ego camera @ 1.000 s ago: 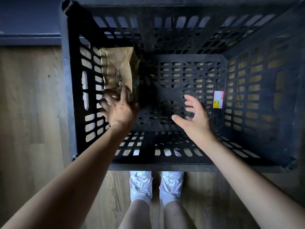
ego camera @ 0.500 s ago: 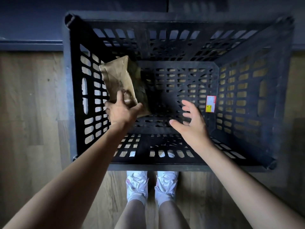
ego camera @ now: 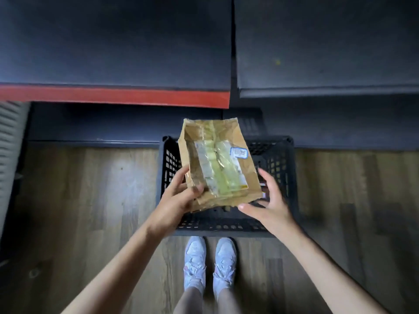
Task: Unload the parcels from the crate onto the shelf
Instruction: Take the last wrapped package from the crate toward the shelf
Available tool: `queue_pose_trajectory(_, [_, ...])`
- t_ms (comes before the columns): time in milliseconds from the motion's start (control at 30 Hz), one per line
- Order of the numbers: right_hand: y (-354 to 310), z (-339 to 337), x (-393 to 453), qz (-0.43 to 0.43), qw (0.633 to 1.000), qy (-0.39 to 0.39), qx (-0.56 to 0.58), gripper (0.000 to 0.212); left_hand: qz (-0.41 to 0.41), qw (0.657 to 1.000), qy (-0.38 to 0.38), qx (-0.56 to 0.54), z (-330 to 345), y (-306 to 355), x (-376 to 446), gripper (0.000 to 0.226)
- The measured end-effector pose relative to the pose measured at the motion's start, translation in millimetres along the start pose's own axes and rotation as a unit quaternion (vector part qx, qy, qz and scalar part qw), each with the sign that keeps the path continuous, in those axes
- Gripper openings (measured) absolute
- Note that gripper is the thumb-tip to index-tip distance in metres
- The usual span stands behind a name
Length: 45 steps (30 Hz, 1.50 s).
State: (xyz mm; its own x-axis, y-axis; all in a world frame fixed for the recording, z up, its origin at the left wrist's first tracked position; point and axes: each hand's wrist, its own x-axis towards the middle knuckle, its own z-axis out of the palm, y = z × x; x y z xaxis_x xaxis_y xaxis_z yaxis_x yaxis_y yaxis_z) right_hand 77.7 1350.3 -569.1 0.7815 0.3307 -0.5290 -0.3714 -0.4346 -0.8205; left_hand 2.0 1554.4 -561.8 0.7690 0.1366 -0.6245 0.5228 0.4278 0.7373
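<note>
The left hand point(ego camera: 179, 198) pinches the near left corner of the brown parcel point(ego camera: 217, 164), held above the crate point(ego camera: 281, 177); the right hand point(ego camera: 267, 200) is spread wide at its near right corner, barely touching. Gripped by one corner, the parcel could tilt and slip back in. The parcel hides the crate's floor; the shelf point(ego camera: 113, 53) beyond the hands is dim.

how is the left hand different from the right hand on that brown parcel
The left hand grips the brown parcel at its near left corner, thumb curled over the top face; the right hand is spread open at the near right corner, fingers straight. The left hand carries the weight, while the right looks to touch only the edge, if at all. Both are bare and raised above the black crate.
</note>
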Motion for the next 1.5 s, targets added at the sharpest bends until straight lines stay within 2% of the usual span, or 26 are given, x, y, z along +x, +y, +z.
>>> queue_pose_trajectory(133, [-86,-15,-56,-0.083,0.996,0.031,0.023,0.083,0.074,0.997,-0.036,0.008,23,70,-68,0.061])
queue_pose_trajectory(267, [-160,-28,-116,-0.186,0.98,0.057,0.05,0.077,0.156,0.985,-0.069,0.033,43,134,-136,0.076])
queue_pose_trajectory(333, [-193,-35,-142,-0.236,0.968,0.069,0.045,0.081,0.197,0.976,-0.081,0.053,52,165,-166,0.08])
queue_pose_trajectory(433, [-245,-48,-178,-0.307,0.948,0.086,0.027,0.085,0.261,0.958,-0.095,0.069,65,215,-211,0.07])
queue_pose_trajectory(567, [-313,-61,-220,-0.404,0.907,0.122,0.022,0.086,0.35,0.921,-0.128,0.112,82,279,-264,0.064])
queue_pose_trajectory(733, [-379,-68,-265,-0.506,0.845,0.168,0.035,0.084,0.459,0.869,-0.12,0.142,98,342,-323,0.056])
queue_pose_trajectory(867, [-410,-67,-287,-0.558,0.803,0.204,0.051,0.084,0.527,0.832,-0.086,0.153,107,368,-357,0.053])
queue_pose_trajectory(1000, [-432,-65,-303,-0.587,0.781,0.206,0.055,0.084,0.559,0.808,-0.063,0.177,109,379,-374,0.067])
queue_pose_trajectory(1367, [-455,-63,-310,-0.675,0.7,0.231,0.018,0.085,0.634,0.751,-0.087,0.162,106,394,-386,0.07])
queue_pose_trajectory(1500, [-457,-63,-308,-0.672,0.705,0.225,0.016,0.086,0.638,0.749,-0.086,0.159,106,394,-383,0.07])
